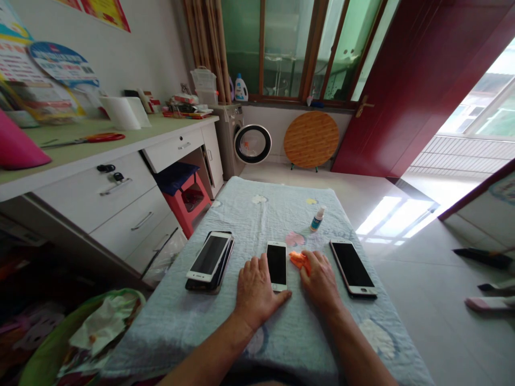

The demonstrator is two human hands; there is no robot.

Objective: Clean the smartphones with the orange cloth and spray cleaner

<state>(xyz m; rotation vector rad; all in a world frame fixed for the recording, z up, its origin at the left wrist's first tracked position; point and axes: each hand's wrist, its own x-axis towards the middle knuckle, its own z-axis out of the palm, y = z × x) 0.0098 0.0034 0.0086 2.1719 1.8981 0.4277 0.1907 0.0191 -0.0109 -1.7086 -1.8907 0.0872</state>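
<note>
My left hand (pixel 257 287) lay spread at the near left side of a slim rectangular phone with a white frame and a dark screen (pixel 277 267), its fingers loose along the left edge and its thumb stretched out by the bottom end; I wasn't grasping the phone, which lay flat, screen up, between my two hands. My right hand (pixel 321 276) had its fingers gathered on a crumpled bright-orange cloth (pixel 298 259), just beside the phone's right edge.

Everything rested on a pale blue fabric cover with flower patches (pixel 261 215). To the left, a white-framed slab phone (pixel 210 256) sat on top of a dark flat slab (pixel 225 273). To the right of my right hand lay a larger, pale-rimmed black-screened phone (pixel 354 268), slightly slanted. Beyond the cloth stood a small clear spray bottle with a blue label (pixel 317 219), upright.
</note>
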